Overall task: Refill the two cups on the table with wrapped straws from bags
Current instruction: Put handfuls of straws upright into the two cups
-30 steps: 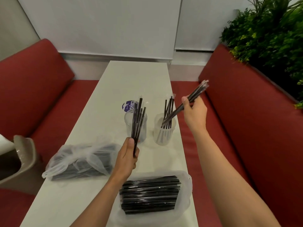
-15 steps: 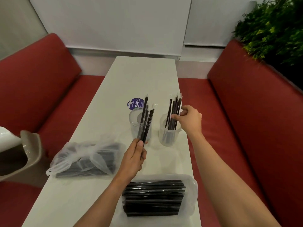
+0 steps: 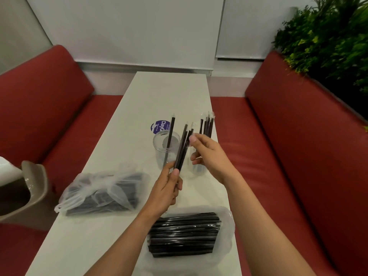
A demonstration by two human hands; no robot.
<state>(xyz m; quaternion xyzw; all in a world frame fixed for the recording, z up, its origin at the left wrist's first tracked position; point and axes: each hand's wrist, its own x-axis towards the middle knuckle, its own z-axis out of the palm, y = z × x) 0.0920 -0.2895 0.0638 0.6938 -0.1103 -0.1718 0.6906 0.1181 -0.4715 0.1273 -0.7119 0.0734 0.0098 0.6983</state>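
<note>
Two clear cups stand mid-table. The left cup (image 3: 166,150) holds a single black wrapped straw (image 3: 170,134). The right cup (image 3: 199,169) is mostly hidden behind my right hand, and several straws (image 3: 207,126) stick up from it. My left hand (image 3: 166,189) grips the lower end of a small bunch of wrapped straws (image 3: 183,148), tilted up between the cups. My right hand (image 3: 211,156) holds nothing; its fingers are relaxed and one fingertip touches the top of that bunch.
A tied plastic bag of straws (image 3: 103,193) lies left on the white table (image 3: 171,92). An open bag of straws (image 3: 187,234) lies near the front edge. A purple sticker (image 3: 158,126) sits behind the left cup. Red benches (image 3: 288,156) flank the table, with a beige chair (image 3: 33,188) at left.
My right hand left its straws in the right cup and moved left to the bunch in my left hand. One straw now stands in the left cup.
</note>
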